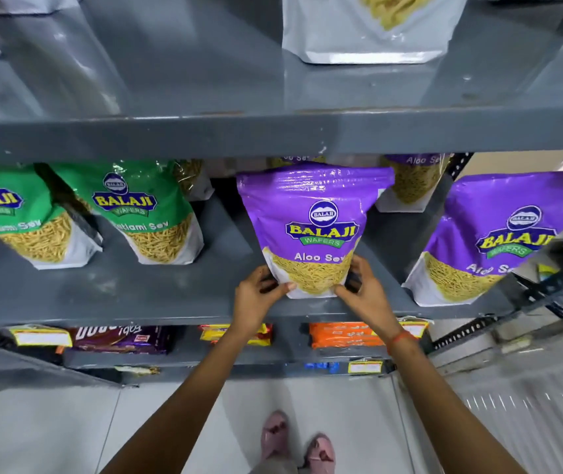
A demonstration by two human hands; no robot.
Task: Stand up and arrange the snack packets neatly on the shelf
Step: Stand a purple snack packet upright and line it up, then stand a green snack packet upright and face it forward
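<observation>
Near the front edge of the grey middle shelf [156, 295], about midway along it, a purple Aloo Sev packet [314, 227] stands upright, its base just behind the lip. Both hands hold it at the bottom corners: the left hand [256, 295] has its grip closed on the lower left corner, thumb pressed on the white front panel, and the right hand [365, 292] has its grip closed on the lower right corner, fingers wrapped round the side. A red thread [398, 338] circles the right wrist. Toward the shelf's right end a second purple packet [499, 234] stands, leaning a little. Toward the left end stand two green Ratlami Sev packets [143, 210], apart from each other. More purple packets [413, 179] sit behind, near the back edge. On the shelf above stands a white pouch [369, 32].
</observation>
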